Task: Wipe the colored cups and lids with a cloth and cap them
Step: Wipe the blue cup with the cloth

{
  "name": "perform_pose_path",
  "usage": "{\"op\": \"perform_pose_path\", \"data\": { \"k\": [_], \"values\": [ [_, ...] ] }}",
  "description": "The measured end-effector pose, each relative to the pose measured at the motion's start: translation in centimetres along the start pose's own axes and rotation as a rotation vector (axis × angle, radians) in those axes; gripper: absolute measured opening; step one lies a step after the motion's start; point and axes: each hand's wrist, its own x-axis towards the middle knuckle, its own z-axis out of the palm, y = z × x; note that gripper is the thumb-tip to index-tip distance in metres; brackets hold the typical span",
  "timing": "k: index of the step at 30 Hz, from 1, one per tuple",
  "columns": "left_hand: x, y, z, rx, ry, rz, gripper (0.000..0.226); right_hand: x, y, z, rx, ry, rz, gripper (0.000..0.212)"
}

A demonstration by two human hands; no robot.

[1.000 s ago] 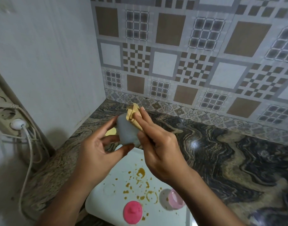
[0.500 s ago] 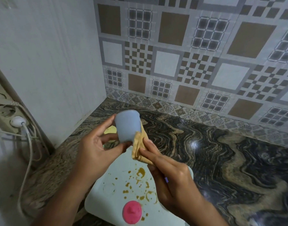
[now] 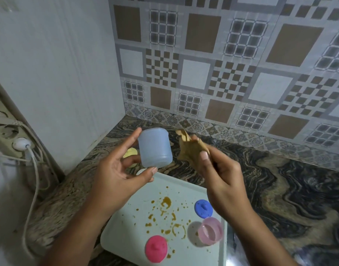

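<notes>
While the marbled counter [image 3: 280, 189] offers free room to the right, the stained tray [image 3: 122, 237] lies below both hands. The left hand [image 3: 118, 175] grips the blue cup [image 3: 155, 148] above the tray's far corner, and the right hand [image 3: 222, 175] pinches the cloth [image 3: 191, 150] just beside it. The wiping looks about finished (a judgement), so capping next means reaching the blue lid [image 3: 203, 208], close by the pink cup [image 3: 211, 233] at the tray's right edge.

Translucent matt plastic cup [image 3: 155, 147], crumpled cloth [image 3: 191, 150], glossy marbled countertop [image 3: 280, 189]
</notes>
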Motion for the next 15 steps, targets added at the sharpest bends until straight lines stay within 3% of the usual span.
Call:
{"op": "perform_pose_path", "data": {
  "k": [5, 15],
  "values": [
    [-0.1, 0.1, 0.4, 0.001, -0.006, -0.017, 0.089, 1.5, -1.9, 2.4, -0.174, -0.018, -0.316, 0.042],
    [-0.1, 0.2, 0.2, 0.016, 0.021, -0.027, 0.081, -0.5, 0.4, 4.5, -0.281, -0.106, -0.439, 0.036]
  ]
}}
